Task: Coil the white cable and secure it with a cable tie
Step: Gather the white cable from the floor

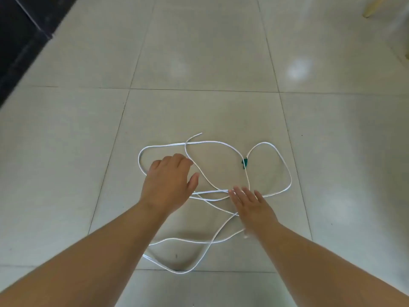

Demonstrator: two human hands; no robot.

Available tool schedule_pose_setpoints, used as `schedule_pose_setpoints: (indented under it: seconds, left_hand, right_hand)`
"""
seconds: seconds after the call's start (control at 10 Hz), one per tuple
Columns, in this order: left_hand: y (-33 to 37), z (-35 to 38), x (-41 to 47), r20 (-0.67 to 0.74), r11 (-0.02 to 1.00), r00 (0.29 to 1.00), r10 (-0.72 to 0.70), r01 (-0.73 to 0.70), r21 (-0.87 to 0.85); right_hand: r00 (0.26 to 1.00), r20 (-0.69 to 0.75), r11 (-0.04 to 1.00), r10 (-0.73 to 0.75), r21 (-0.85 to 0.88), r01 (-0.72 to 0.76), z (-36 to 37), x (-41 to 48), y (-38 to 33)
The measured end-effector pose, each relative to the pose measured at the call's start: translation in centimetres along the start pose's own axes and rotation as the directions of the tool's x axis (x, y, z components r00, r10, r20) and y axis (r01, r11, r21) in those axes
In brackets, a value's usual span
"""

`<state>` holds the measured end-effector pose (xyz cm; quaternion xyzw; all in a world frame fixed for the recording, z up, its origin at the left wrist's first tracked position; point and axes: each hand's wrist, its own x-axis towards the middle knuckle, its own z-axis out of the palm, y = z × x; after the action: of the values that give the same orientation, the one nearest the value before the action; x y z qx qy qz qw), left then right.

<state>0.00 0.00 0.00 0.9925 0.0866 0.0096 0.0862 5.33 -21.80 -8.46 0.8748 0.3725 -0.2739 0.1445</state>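
A long white cable [221,142] lies in loose, crossing loops on the tiled floor. One free end curls up at the far side. A small green cable tie [244,163] sits on the cable at the right, where two strands meet. My left hand [168,180] hovers palm down over the left loops, fingers apart, holding nothing. My right hand [250,202] is flat and open over the spot where several strands cross, its fingertips at the cable. Part of the cable is hidden under both hands and forearms.
Pale glossy floor tiles [199,52] stretch all around. A dark strip of floor or wall [20,36] runs along the far left. A light wooden furniture leg [370,9] stands at the far right.
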Motion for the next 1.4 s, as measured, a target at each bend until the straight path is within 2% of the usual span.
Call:
schedule_pose_setpoints:
  seconds: [0.1,0.3,0.6,0.7,0.8,1.0,1.2,1.4]
  left_hand:
    - [-0.1,0.6,0.8,-0.014,1.0,1.0,-0.005,0.005,0.002]
    - [-0.5,1.2,1.2,-0.023,0.999,0.999,-0.033,0.033,-0.009]
    - [-1.2,1.7,1.3,-0.011,0.997,0.997,-0.073,0.073,-0.019]
    - [-1.6,1.8,1.2,-0.019,0.997,0.997,-0.077,0.076,-0.017]
    - [-1.9,1.9,1.2,-0.018,0.997,0.997,-0.081,0.081,-0.013]
    - [-2.1,2.1,1.0,0.01,0.996,0.996,-0.087,0.087,-0.017]
    - [-2.3,2.2,0.8,0.012,0.996,0.996,-0.091,0.091,-0.023]
    - [-2.8,2.2,0.5,-0.007,0.997,0.997,-0.083,0.083,-0.009]
  right_hand:
    - [1.0,0.008,1.0,-0.03,0.003,0.03,0.1,1.2,0.9]
    - [0.986,-0.091,0.99,-0.139,0.017,0.142,-1.1,4.0,2.6]
    - [0.998,-0.049,0.946,0.038,0.324,-0.02,-2.6,6.7,3.0]
    - [0.99,-0.103,0.955,0.097,0.291,-0.064,-2.7,6.8,3.4]
    - [0.984,-0.066,0.946,0.165,0.294,-0.139,-3.0,7.2,3.9]
    - [0.964,0.161,0.876,0.21,0.407,-0.258,-3.7,8.5,4.8]
    - [0.985,0.071,0.922,0.157,0.347,-0.172,-3.4,8.6,4.1]
    - [0.994,-0.084,0.965,0.075,0.256,-0.051,-2.8,7.9,2.8]
